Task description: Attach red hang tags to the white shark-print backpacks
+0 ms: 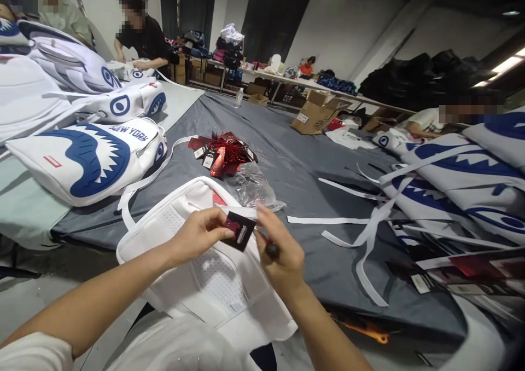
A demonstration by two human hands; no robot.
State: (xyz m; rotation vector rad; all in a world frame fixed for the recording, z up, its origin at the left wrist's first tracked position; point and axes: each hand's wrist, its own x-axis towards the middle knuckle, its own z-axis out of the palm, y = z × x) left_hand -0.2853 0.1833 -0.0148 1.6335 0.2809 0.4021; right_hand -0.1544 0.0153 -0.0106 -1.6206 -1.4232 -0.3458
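A white backpack [180, 207] lies with its padded, perforated side up at the table's front edge, under both hands. My left hand [200, 231] pinches a black hang tag [240, 231] with a small red figure and pale lettering, held above the backpack. Close against the tag's right side is my right hand [281, 248], its fingers curled round a tool with a dark rounded handle end [272, 250]; the tool's tip is hidden. A white strap [238, 211] runs behind the tag between the hands.
Red and black tags [225, 151] lie piled beside clear plastic [252, 185]. White-and-blue shark-mouth backpacks [94, 160] stand left, and more backpacks [438, 168] with loose straps are heaped right. A cardboard box [315, 112] and bottle [238, 98] stand farther back. Other people work around the table.
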